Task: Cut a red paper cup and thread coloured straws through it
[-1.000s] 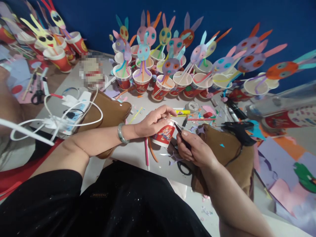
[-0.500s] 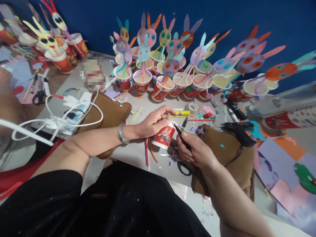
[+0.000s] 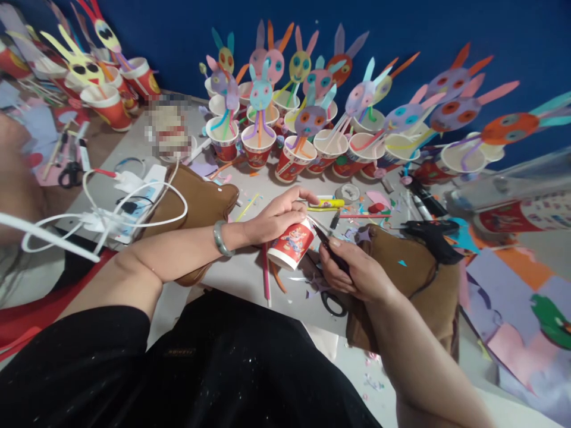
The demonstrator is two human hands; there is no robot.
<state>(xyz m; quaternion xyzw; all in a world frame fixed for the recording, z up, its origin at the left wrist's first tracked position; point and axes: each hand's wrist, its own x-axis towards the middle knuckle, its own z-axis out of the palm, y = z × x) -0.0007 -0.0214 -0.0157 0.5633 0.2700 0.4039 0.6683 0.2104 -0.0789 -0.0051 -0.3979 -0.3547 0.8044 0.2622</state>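
Note:
In the head view, my left hand is closed around a red printed paper cup. The cup leans, its white-edged end pointing down toward me. My right hand grips a dark, pointed tool, whose kind I cannot make out. The tool's tip is at the cup's upper right edge; whether it touches is unclear. Beneath the cup lie a pink strip and an orange strip. A black scissors handle shows just below my right hand.
Several paper cups with rabbit-faced figures line the blue wall. Brown cushions flank my work spot. White cables and a power strip lie left. A yellow marker, a tape roll, a black glue gun and paper scraps surround the cup.
The cup has tilted further, its lower end swinging slightly left and up. My left hand has turned a little with it. The tool stays by the cup's edge.

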